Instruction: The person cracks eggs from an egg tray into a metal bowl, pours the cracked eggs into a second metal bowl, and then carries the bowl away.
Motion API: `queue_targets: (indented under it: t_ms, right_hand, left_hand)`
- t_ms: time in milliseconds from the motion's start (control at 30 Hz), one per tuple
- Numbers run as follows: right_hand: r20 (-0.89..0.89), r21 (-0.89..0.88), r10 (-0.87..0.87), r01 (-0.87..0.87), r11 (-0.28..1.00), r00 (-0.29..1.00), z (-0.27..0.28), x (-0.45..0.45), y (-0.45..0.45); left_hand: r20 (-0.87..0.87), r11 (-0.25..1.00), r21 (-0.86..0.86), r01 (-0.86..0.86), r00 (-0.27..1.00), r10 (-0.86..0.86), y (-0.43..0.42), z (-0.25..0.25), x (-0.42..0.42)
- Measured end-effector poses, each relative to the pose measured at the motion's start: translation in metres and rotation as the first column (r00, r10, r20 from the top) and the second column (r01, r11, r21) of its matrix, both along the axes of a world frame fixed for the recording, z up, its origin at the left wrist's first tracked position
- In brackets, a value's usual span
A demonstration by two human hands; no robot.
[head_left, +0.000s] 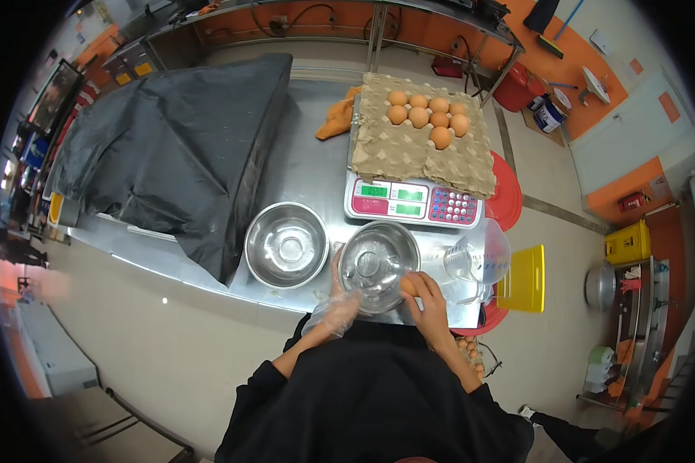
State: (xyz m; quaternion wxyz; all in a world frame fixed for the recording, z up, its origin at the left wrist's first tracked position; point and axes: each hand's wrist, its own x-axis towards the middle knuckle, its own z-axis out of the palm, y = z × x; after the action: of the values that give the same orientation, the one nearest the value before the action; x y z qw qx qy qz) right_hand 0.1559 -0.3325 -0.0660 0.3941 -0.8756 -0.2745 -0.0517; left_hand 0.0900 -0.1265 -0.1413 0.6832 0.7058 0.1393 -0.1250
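Observation:
A brown egg (408, 286) is held in the fingers of my right hand (426, 301), at the right front rim of a steel mixing bowl (411, 241). My left hand (338, 309), in a clear plastic glove, grips the left side of that bowl, its fingers along the outer wall. Inside, the bowl looks shiny; I cannot make out its contents. A second steel bowl (256, 248) stands just to its left. Behind the bowls, a cardboard egg tray (386, 147) with several brown eggs (439, 119) rests on a digital scale (417, 202) with lit green displays.
Clear plastic measuring jugs (471, 262) stand at the right table edge, near a yellow bin (525, 278) and a red tub (506, 189). A black cover (162, 147) drapes over the table's left side. An orange cloth (338, 117) lies beside the scale. More eggs (469, 351) sit below the table.

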Motion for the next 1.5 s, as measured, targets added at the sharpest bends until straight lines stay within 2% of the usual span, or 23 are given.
queue_targets:
  t_ms: [133,200,333,433,500,567,633,667,700,767,800,867,967,1033,1167,1233,1267,1367,1400,1433,1467,1500]
  right_hand:
    - [-0.041,-0.007,-0.014,0.013,1.000,0.999,-0.004,-0.006,0.003]
    - [-0.010,0.065,-0.039,0.040,0.997,0.999,0.002,-0.008,0.007]
    - [-0.019,0.016,-0.027,0.027,1.000,0.999,-0.006,-0.009,0.006]
    - [-0.049,0.116,-0.054,0.059,0.992,0.997,0.000,-0.007,0.011]
    - [-0.139,0.153,-0.080,0.101,0.983,0.987,-0.007,-0.004,0.011]
    - [-0.159,0.179,-0.110,0.138,0.974,0.981,-0.007,-0.003,0.015]
    - [-0.183,0.206,-0.141,0.178,0.962,0.973,-0.006,-0.003,0.018]
    - [-0.126,0.196,-0.153,0.176,0.965,0.980,-0.005,-0.001,0.019]
    - [-0.066,0.184,-0.164,0.173,0.968,0.984,-0.004,0.001,0.019]
    - [-0.017,0.178,-0.153,0.153,0.972,0.988,-0.010,0.004,0.017]
    - [0.028,0.171,-0.141,0.134,0.976,0.990,-0.010,0.005,0.018]
    - [0.001,0.178,-0.131,0.129,0.976,0.991,-0.005,0.003,0.021]
    - [-0.049,0.175,-0.104,0.111,0.978,0.993,-0.008,0.001,0.025]
    - [-0.075,0.168,-0.087,0.099,0.981,0.993,-0.009,0.001,0.028]
    - [-0.106,0.179,-0.097,0.115,0.977,0.990,-0.007,0.000,0.042]
    - [-0.131,0.209,-0.100,0.126,0.970,0.986,-0.006,0.001,0.045]
    - [-0.166,0.212,-0.130,0.164,0.963,0.978,-0.004,0.003,0.047]
    - [-0.185,0.212,-0.160,0.198,0.957,0.970,-0.006,0.015,0.049]
    - [-0.170,0.203,-0.159,0.192,0.960,0.972,-0.007,0.020,0.047]
    - [-0.171,0.204,-0.159,0.193,0.960,0.972,-0.006,0.025,0.046]
    - [-0.082,0.134,-0.117,0.128,0.983,0.990,-0.004,0.029,0.045]
    - [0.003,0.060,-0.067,0.066,0.996,0.998,-0.003,0.032,0.045]
  left_hand:
    - [0.059,0.998,0.007,-0.069,0.996,0.069,0.002,-0.005,0.002]
    - [0.093,0.995,0.017,-0.098,0.991,0.096,0.004,-0.006,0.001]
    - [0.281,0.984,0.073,-0.164,0.950,0.137,0.004,-0.006,0.006]
    - [0.382,0.976,0.108,-0.191,0.914,0.137,0.008,-0.005,0.010]
    - [0.328,0.984,0.041,-0.172,0.933,0.149,0.010,-0.004,0.013]
    - [0.151,0.973,-0.174,-0.150,0.973,0.176,0.010,-0.002,0.014]
    - [-0.007,0.936,-0.227,-0.268,0.962,0.273,0.008,0.014,0.015]
    - [-0.059,0.921,-0.240,-0.308,0.951,0.303,0.009,0.021,0.016]
    - [-0.075,0.956,-0.096,-0.278,0.960,0.271,0.012,0.026,0.016]
    - [-0.095,0.970,0.050,-0.240,0.965,0.243,0.017,0.022,0.016]
    - [-0.025,0.967,0.124,-0.221,0.974,0.226,0.018,0.018,0.017]
    - [0.042,0.958,0.201,-0.205,0.979,0.201,0.020,0.013,0.014]
    - [0.007,0.954,0.254,-0.160,0.986,0.164,0.025,0.038,0.018]
    - [-0.153,0.985,0.157,-0.069,0.984,0.093,0.032,0.047,0.022]
    - [-0.189,0.979,0.180,-0.094,0.974,0.128,0.034,0.082,0.016]
    - [-0.174,0.920,0.388,0.063,0.985,0.006,0.044,0.089,0.005]
    - [-0.174,0.918,0.390,0.065,0.985,0.004,0.050,0.099,0.004]
    - [-0.223,0.940,0.318,0.126,0.973,-0.055,0.061,0.129,0.009]
    - [-0.084,0.995,-0.046,-0.094,0.992,0.090,0.059,0.131,0.011]
    - [-0.008,0.870,-0.424,-0.252,0.962,0.275,0.058,0.132,0.013]
    - [-0.048,0.706,-0.653,-0.273,0.946,0.322,0.061,0.131,0.017]
    - [-0.049,0.707,-0.651,-0.276,0.945,0.323,0.063,0.126,0.018]
